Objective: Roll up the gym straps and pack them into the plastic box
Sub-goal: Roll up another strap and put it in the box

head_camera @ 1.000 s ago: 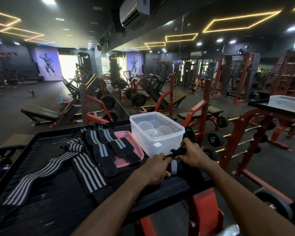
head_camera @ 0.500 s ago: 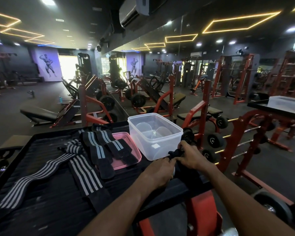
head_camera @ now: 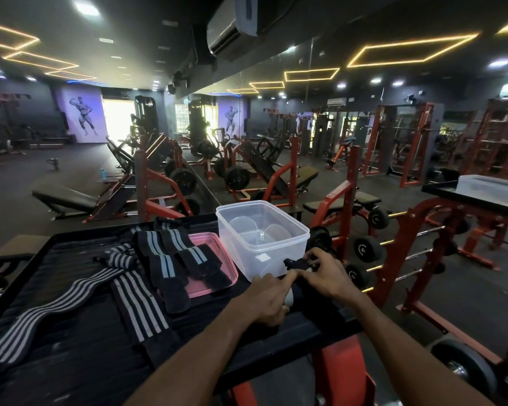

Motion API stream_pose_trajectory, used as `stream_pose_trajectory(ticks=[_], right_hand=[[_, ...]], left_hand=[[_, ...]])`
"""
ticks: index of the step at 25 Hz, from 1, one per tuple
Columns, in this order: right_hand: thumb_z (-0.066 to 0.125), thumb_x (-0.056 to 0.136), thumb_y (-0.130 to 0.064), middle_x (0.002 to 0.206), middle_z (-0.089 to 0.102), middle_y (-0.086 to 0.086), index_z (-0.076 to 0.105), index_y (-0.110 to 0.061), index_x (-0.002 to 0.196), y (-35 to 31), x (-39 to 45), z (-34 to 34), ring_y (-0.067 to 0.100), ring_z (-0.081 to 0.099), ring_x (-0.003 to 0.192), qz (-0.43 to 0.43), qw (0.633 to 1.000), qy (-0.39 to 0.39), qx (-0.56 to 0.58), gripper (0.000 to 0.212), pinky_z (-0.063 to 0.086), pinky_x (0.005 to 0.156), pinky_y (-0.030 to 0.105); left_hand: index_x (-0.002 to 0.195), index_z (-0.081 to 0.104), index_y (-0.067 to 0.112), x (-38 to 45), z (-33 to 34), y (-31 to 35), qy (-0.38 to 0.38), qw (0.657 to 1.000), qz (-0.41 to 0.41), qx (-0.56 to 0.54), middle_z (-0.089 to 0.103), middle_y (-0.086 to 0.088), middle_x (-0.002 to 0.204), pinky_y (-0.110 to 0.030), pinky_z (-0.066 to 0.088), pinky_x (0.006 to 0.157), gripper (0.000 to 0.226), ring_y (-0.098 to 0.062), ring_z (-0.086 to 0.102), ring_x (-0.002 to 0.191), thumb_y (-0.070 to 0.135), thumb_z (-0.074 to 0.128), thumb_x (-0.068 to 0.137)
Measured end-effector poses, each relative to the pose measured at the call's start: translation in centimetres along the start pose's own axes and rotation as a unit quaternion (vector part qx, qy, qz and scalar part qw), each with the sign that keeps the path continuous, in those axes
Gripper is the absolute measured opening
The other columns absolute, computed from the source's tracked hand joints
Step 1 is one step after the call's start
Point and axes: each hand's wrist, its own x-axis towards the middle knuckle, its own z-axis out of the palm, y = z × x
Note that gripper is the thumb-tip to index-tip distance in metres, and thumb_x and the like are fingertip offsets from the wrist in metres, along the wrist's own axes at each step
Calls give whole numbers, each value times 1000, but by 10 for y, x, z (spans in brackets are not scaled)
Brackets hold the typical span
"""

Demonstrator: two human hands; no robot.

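A clear plastic box [head_camera: 288, 250] stands open on the black tray table [head_camera: 71, 361], with nothing inside. In front of its near right corner, my left hand [head_camera: 266, 300] and my right hand [head_camera: 324, 278] both grip a black gym strap [head_camera: 295, 263], partly rolled between the fingers. The rest of that strap is hidden under my hands. Several black straps with grey stripes [head_camera: 141, 306] lie flat across the tray to the left, some overlapping the pink lid [head_camera: 217, 259].
The tray sits on a red frame [head_camera: 340, 373]. A dumbbell rack [head_camera: 393, 244] stands close on the right. Another tray with a clear box [head_camera: 490, 191] is at far right. Benches and weight machines fill the dark gym floor beyond.
My hands have drawn closer together and shifted slightly toward the box, turning the strap's end over between the fingers. The box and the other straps stay where they were.
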Motion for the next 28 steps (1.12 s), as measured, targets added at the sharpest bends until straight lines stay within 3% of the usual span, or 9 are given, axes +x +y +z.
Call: stream_pose_trajectory(ticks=[3,6,10,13,17,20,24,26,28], right_hand=[[84,76,-28,72,54,-16,66,-12,102,7,5,-1,-7,50,65,10,1000,-3,26,36,39,53,2],[85,73,-38,86,63,-11,67,-20,109,14,8,0,-3,58,76,48,997,-36,42,44,41,59,4],[88,65,-41,97,75,3,69,-20,100,17,13,3,20,71,92,89,987,-20,136,45,58,87,40],[84,77,-23,97,75,10,70,-9,99,-1,17,-10,26,71,94,66,966,33,249,29,57,88,41],[83,76,-22,99,73,21,68,-5,106,-41,30,-27,38,71,87,73,919,21,387,38,60,77,55],[80,80,-17,87,72,22,70,0,99,-71,42,-27,38,69,75,69,915,-16,397,28,59,68,48],[72,84,-6,87,71,19,71,3,101,-104,63,-12,32,68,79,87,901,-51,422,20,55,76,44],[70,82,-6,95,70,19,69,2,106,-114,78,1,31,67,86,101,894,-67,431,26,54,80,44],[68,82,-10,101,68,17,68,-1,110,-119,94,17,31,65,91,106,905,-75,404,30,54,79,42]], left_hand=[[142,21,27,-1,4,-4,-12,999,-27,-35,58,-14,121,-52,32,101,66,-32,46,113,28,61,90],[138,29,27,2,5,-5,-24,998,-46,-30,51,-9,130,-54,31,102,61,-30,39,121,33,64,88],[136,34,26,6,-2,-5,-19,996,-85,-31,42,-4,136,-52,32,102,69,-26,33,127,49,68,80],[135,43,28,7,-20,-12,59,981,-100,-152,49,0,134,-47,41,102,66,-21,44,123,52,69,79],[114,62,20,8,-48,-30,230,946,-89,-211,61,-2,112,-32,53,86,26,-12,58,90,27,67,90],[107,65,16,14,-51,-52,321,911,-140,-216,58,-3,108,-37,52,89,15,-16,58,94,20,62,92],[125,61,22,22,-43,-78,254,908,-240,-230,45,-12,132,-38,34,110,31,-27,44,126,29,53,96],[128,59,22,25,-39,-83,237,897,-253,-275,39,-12,138,-31,31,109,34,-26,39,131,33,52,97],[131,56,20,29,-35,-85,250,875,-270,-314,35,-10,140,-34,34,110,38,-26,39,131,36,54,96]])
